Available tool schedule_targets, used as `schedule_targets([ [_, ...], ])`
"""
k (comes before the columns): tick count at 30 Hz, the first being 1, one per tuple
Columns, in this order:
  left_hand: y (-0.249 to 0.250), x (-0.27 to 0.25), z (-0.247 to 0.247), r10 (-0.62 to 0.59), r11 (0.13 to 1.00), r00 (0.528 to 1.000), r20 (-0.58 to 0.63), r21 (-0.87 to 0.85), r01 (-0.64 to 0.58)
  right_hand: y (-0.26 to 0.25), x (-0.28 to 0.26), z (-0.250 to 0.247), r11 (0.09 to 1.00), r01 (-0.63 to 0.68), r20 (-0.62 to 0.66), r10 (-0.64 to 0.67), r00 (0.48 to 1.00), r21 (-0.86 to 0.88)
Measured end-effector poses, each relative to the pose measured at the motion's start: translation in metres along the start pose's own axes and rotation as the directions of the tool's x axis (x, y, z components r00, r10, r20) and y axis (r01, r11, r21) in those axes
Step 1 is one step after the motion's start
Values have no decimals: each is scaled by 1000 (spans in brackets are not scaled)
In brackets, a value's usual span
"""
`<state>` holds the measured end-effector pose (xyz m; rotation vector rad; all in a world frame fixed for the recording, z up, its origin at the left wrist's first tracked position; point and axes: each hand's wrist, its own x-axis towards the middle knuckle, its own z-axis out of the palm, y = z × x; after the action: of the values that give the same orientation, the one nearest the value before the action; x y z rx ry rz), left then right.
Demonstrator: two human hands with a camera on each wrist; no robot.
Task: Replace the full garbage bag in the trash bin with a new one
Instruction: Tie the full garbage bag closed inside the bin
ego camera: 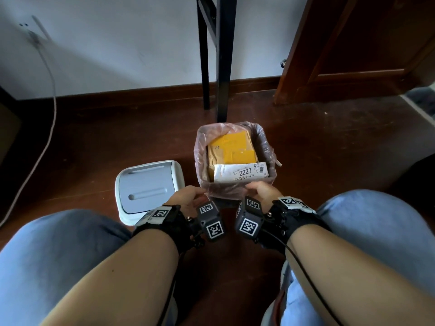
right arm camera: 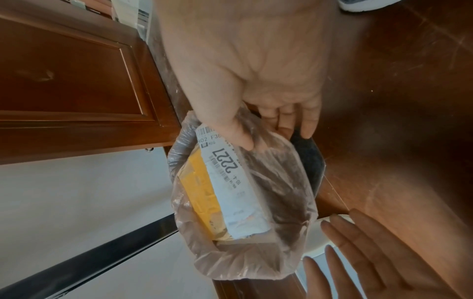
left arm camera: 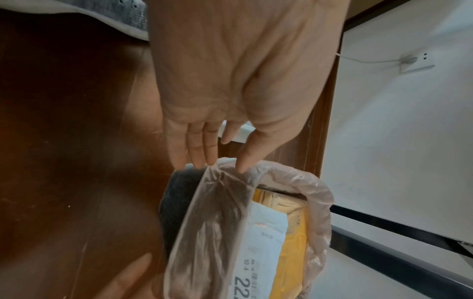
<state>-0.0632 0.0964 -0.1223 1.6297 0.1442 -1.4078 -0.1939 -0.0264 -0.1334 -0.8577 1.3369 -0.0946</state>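
Note:
A dark trash bin (left arm camera: 176, 202) stands on the wooden floor, lined with a pinkish see-through garbage bag (ego camera: 200, 147). Yellow parcels (ego camera: 231, 147) and a white one labelled "2227" (ego camera: 240, 171) fill it. Both hands are at the bin's near rim. My right hand (right arm camera: 266, 135) pinches the bag's edge (right arm camera: 281, 192), thumb on top and fingers beneath. My left hand (left arm camera: 220, 163) has straight fingers whose tips touch the loosened edge of the bag (left arm camera: 307, 182). In the head view, the left hand (ego camera: 190, 196) and right hand (ego camera: 259, 190) flank the near rim.
The bin's grey-white lid (ego camera: 148, 187) lies on the floor just left of the bin. Black table legs (ego camera: 221, 67) stand right behind it, a wooden door (ego camera: 353, 43) at the back right. A white cable (ego camera: 47, 78) hangs down the wall at left. My knees (ego camera: 58, 255) frame the bin.

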Motion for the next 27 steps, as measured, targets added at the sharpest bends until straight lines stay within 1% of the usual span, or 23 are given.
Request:
schedule_targets([
  [2, -1, 0, -1, -7, 1000, 1000, 12, -19, 7, -1, -4, 0, 1000, -10, 12, 10, 1000, -19],
  [5, -3, -2, 0, -41, 999, 999, 6, -36, 41, -5, -16, -4, 998, -49, 65, 50, 997, -29],
  [8, -1, -5, 1, -10, 1000, 998, 60, 11, 9, -5, -22, -1, 998, -56, 142, 57, 988, -11],
  [12, 8, -15, 6, 29, 1000, 992, 123, -7, -29, 6, -21, 9, 989, -44, 232, 11, 973, 139],
  [15, 9, -14, 7, 35, 993, 988, 148, -116, -18, 11, -25, 13, 984, -41, 280, -10, 960, 174],
  [20, 7, -13, 5, 27, 976, 989, 145, -217, 5, 13, -26, 11, 984, -11, 223, -30, 974, 180],
  [23, 6, -9, 2, 52, 979, 996, 75, -202, -36, 14, -24, 9, 974, 4, 168, -43, 985, 225],
  [27, 8, -9, 2, 93, 950, 996, -2, -299, -89, 11, -26, 6, 936, 59, 43, -78, 996, 347],
])
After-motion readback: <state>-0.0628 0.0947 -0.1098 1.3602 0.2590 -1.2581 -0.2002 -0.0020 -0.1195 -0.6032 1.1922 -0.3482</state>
